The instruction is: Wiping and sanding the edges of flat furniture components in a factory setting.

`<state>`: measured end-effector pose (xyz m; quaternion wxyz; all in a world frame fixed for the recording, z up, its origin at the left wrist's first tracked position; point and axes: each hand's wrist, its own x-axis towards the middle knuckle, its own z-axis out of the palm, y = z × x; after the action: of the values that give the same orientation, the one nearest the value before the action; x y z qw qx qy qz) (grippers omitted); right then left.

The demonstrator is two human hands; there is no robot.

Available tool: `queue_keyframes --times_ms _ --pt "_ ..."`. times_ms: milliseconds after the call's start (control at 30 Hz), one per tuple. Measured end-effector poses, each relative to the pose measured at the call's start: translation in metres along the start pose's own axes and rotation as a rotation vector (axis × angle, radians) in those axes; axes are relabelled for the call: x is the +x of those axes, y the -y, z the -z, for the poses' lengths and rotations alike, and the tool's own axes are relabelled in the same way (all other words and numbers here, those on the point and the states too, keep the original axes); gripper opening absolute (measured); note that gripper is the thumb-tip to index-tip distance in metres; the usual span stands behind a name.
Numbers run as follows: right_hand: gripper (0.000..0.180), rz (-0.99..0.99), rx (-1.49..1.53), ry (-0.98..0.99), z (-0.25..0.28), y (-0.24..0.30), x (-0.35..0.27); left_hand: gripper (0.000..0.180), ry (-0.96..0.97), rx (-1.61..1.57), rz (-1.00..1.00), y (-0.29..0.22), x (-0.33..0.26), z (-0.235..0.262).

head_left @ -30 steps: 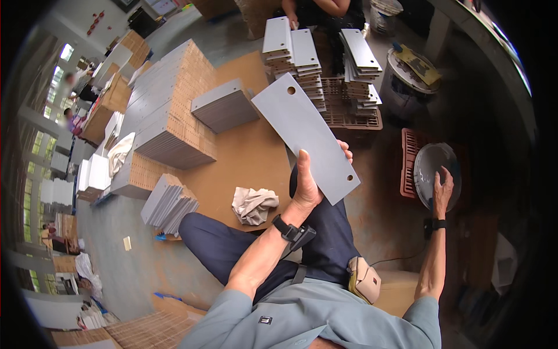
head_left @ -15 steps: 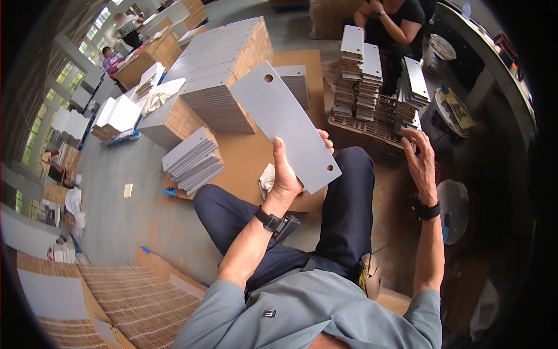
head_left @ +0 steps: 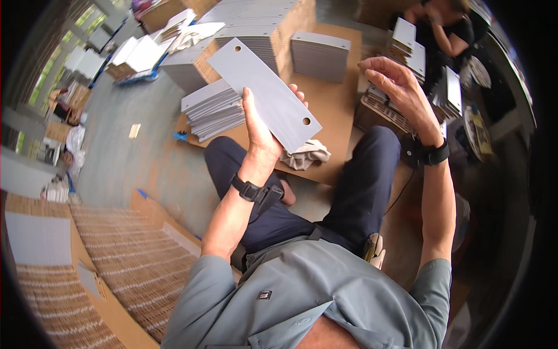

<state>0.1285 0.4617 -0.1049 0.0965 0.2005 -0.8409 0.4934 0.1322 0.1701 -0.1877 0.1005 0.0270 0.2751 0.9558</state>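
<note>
Holding: my left hand [head_left: 260, 135] grips a long grey panel [head_left: 264, 92] by its near edge, thumb in front, fingers curled behind it.
Changed: a second ago my right hand [head_left: 397, 81] was low at my side on a round dark disc; half a second ago it was rising; now it is lifted level with the panel, apart from it.
Right hand: released, fingers loosely bent, holding nothing.
Meaning: I judge the disc is let go and this hand is free to help with the panel.
Panel look: flat, thin, plain grey, tilted, a small round hole near each end.
Place: raised in front of my chest, above my left knee.
Nearby: crumpled cloth [head_left: 306, 155] just below my left hand on brown cardboard sheet [head_left: 325, 102]; stack of grey panels [head_left: 214, 109] beyond it.
</note>
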Motion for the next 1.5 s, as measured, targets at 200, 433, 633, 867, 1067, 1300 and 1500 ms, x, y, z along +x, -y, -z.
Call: queue_keyframes --times_ms 200,433,633,867,1067,1300,1500 --pt "0.039 -0.007 0.078 0.062 -0.043 -0.030 0.092 0.078 -0.070 0.062 -0.146 -0.031 0.002 0.019" --pt "0.042 -0.037 0.205 0.253 -0.182 -0.171 0.113 0.075 -0.170 0.154 -0.289 -0.058 -0.001 0.024" --pt "0.094 0.056 -0.123 0.458 -0.296 -0.293 0.026 0.063 -0.449 0.371 -0.378 -0.073 -0.035 0.049" --pt "0.104 -0.043 -0.400 0.902 -0.341 -0.311 -0.007 0.037 -0.981 0.908 -0.729 -0.180 -0.188 -0.015" --pt "0.094 -0.039 -0.250 0.905 -0.348 -0.335 -0.006 0.048 -1.505 1.086 -0.812 -0.333 -0.357 -0.044" --pt "0.082 0.019 -0.324 0.868 -0.337 -0.322 -0.028 0.059 -1.948 1.104 -0.647 -0.430 -0.502 0.043" --pt "0.073 -0.049 -0.399 0.864 -0.380 -0.273 -0.027 0.061 -1.895 1.272 -0.369 -0.487 -0.687 0.065"
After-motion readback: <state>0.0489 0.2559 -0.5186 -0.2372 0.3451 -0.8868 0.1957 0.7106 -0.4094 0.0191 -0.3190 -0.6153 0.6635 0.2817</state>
